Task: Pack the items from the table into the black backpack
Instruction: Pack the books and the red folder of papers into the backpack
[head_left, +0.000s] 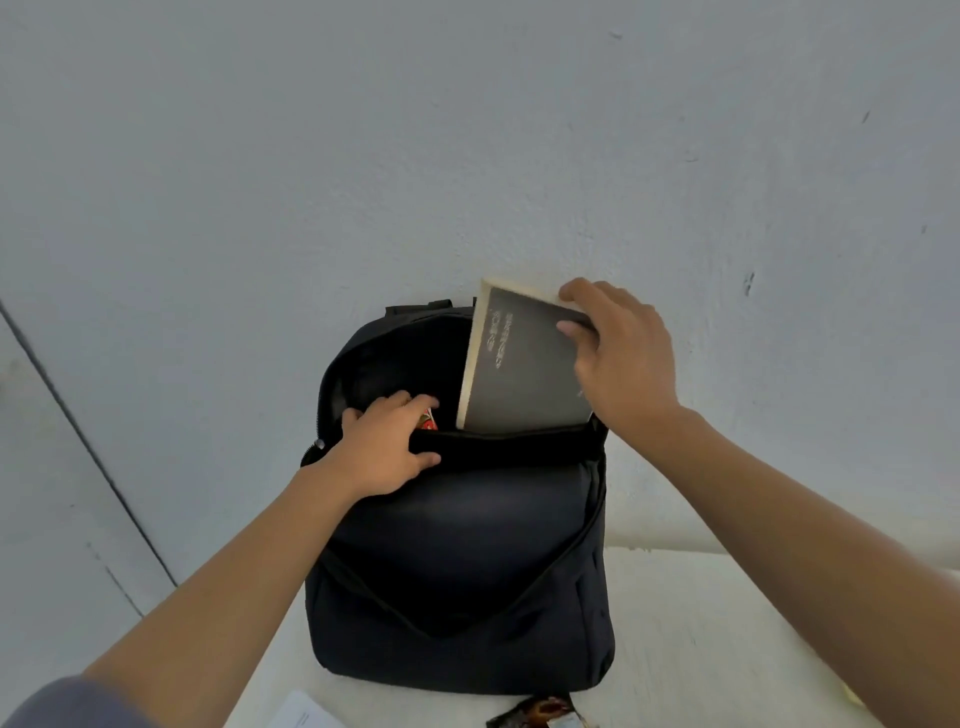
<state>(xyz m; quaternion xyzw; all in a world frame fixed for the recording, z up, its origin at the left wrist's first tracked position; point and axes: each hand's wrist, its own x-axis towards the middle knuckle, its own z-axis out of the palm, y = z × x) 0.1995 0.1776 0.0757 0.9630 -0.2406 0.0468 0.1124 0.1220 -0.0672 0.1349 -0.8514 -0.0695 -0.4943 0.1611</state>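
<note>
The black backpack (457, 561) is standing upright on the white table (701, 623), close to the wall, and the left hand (384, 447) is grasping the front edge of its open mouth, with the fingers curling inside and the thumb lying outside. The right hand (623, 353) is gripping the upper corner of a grey book (524, 374), which is sitting with its lower part inside the backpack and its upper part sticking out. A small red item (428, 420) is showing inside beside the left fingers, while a white paper (304, 714) and a dark packet (540, 714) are lying on the table in front of the backpack.
</note>
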